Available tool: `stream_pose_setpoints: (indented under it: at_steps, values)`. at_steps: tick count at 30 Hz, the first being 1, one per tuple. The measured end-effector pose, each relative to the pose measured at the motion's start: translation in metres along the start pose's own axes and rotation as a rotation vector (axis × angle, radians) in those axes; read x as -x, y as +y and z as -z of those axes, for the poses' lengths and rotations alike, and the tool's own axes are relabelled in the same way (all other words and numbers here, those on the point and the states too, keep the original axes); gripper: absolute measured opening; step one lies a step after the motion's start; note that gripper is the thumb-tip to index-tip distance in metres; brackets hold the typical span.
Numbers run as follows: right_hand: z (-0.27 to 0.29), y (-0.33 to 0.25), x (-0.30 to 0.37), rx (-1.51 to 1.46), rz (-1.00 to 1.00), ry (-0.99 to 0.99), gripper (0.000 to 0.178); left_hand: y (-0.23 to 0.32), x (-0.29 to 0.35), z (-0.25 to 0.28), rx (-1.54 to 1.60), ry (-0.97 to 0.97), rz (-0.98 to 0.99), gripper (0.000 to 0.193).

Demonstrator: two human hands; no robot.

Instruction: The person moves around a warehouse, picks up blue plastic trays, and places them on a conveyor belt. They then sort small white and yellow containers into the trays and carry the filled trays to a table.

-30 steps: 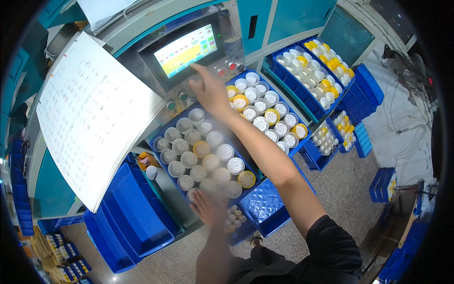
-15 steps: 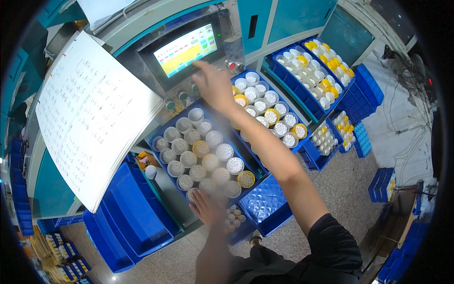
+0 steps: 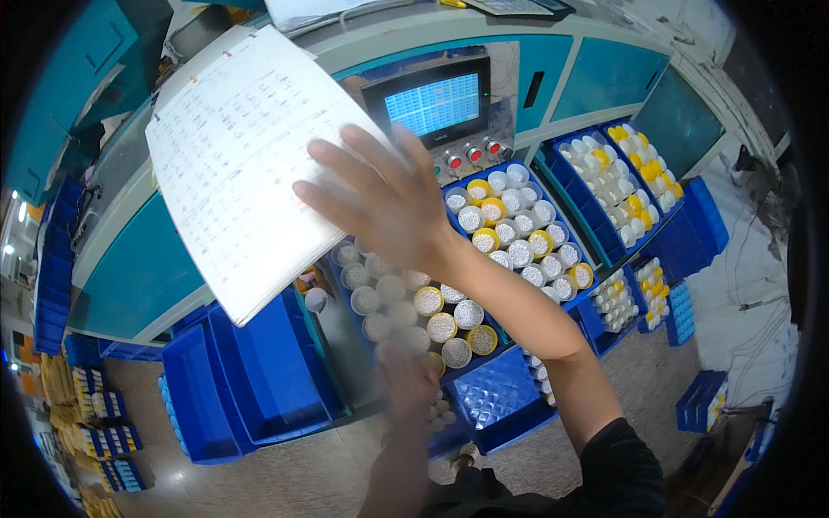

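Teal machine panels behind: right hand (image 3: 389,203), fingers spread and grasping nothing, meets the paper sheet (image 3: 237,164) at 10 o'clock; best swept flat and slowly; left hand (image 3: 406,380), blurred over jars (image 3: 414,302), grip cannot tell.

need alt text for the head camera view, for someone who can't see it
Seen from above, a person's right hand, fingers spread, rests against a large printed paper sheet beside a machine's small screen. The blurred left hand hovers over a blue tray packed with white and yellow-rimmed round containers.
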State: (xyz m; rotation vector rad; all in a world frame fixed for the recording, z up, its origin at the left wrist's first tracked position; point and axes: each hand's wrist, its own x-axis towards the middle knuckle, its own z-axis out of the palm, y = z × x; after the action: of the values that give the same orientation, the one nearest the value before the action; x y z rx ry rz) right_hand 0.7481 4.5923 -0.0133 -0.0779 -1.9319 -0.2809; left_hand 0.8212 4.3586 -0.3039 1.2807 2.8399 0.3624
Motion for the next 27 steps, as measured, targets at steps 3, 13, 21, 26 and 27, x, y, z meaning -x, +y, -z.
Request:
stream_pose_setpoints:
  at_steps: [3,13,21,26,27]
  values:
    - [-0.015,-0.012,-0.035,-0.044,0.031,0.068,0.023,0.0,0.0,-0.002,0.007,0.085,-0.02,0.084]
    - [-0.058,-0.052,-0.078,-0.099,0.097,0.071,0.036,-0.005,-0.002,-0.003,0.068,0.087,-0.019,0.08]
    - [0.077,-0.109,0.195,-0.247,-0.721,-0.754,0.059,0.0,-0.006,0.006,0.047,-0.024,0.022,0.077]
    - [0.121,-0.124,0.308,-0.012,-0.82,-0.984,0.066,-0.001,0.0,-0.002,0.011,0.107,-0.057,0.075]
    - [0.123,-0.126,0.321,-0.012,-0.75,-0.919,0.066,-0.001,0.001,-0.004,0.012,0.046,-0.049,0.075]
